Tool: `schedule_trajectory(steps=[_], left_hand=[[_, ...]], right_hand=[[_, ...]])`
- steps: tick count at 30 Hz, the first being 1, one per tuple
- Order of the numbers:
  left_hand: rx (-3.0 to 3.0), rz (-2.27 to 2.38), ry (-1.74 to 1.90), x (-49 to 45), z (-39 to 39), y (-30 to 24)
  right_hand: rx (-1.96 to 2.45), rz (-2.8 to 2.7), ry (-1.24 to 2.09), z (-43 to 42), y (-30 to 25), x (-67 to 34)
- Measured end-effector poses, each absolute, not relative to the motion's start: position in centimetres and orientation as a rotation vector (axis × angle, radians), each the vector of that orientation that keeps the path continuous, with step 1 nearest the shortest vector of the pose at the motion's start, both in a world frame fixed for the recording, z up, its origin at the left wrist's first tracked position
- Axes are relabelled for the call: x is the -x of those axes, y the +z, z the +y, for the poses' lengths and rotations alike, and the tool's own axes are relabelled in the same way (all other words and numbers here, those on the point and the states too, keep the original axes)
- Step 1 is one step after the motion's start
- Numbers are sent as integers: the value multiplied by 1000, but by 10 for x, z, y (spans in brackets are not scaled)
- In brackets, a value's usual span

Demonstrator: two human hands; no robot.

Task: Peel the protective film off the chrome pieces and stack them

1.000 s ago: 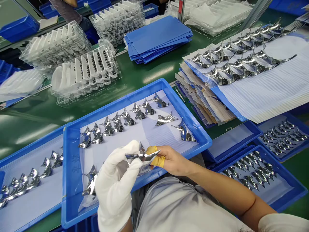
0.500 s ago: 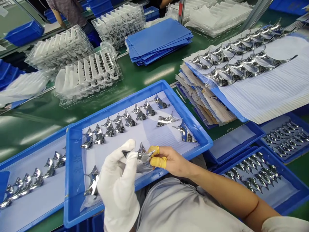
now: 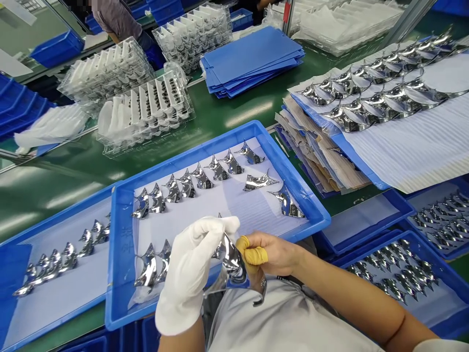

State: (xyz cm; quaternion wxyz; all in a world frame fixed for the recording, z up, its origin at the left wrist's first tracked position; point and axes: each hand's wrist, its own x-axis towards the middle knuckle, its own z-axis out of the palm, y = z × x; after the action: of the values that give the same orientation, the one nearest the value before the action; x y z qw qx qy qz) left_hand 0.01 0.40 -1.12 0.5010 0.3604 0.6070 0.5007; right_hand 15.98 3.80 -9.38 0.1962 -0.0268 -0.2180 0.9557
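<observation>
My left hand [image 3: 190, 266], in a white glove, and my right hand [image 3: 269, 253], bare with yellow finger cots, both grip one shiny chrome winged part [image 3: 231, 264] just above the near rim of a blue tray [image 3: 315, 208]. The part is tilted on edge, one thin wing pointing down toward my lap. In the tray, a row of several similar chrome parts [image 3: 200, 178] lies on a white liner, with two more [image 3: 152, 266] near my left hand and two [image 3: 287, 203] at the right end.
A second blue tray [image 3: 22, 254] with chrome parts sits at left. More trays of parts [image 3: 399, 276] lie at right, a raised white-lined tray [image 3: 384, 98] behind them. Clear plastic blister packs [image 3: 146, 110] and blue sheets [image 3: 252, 56] lie on the green belt. Another person [image 3: 117, 19] stands beyond.
The chrome part turned from lying flat between my hands to standing on edge, and both hands dropped slightly toward my lap. The view shifted a little to the left.
</observation>
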Motion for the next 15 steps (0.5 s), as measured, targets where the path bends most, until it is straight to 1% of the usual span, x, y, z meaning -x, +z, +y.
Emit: schedule_trajectory(steps=[8, 15], left_hand=[[-823, 1104, 1207, 2, -2, -27], [-697, 1136, 1273, -7, 3, -24]], right_hand=[[-42, -640, 2745, 39, -102, -156], [19, -658, 2759, 37, -109, -156]])
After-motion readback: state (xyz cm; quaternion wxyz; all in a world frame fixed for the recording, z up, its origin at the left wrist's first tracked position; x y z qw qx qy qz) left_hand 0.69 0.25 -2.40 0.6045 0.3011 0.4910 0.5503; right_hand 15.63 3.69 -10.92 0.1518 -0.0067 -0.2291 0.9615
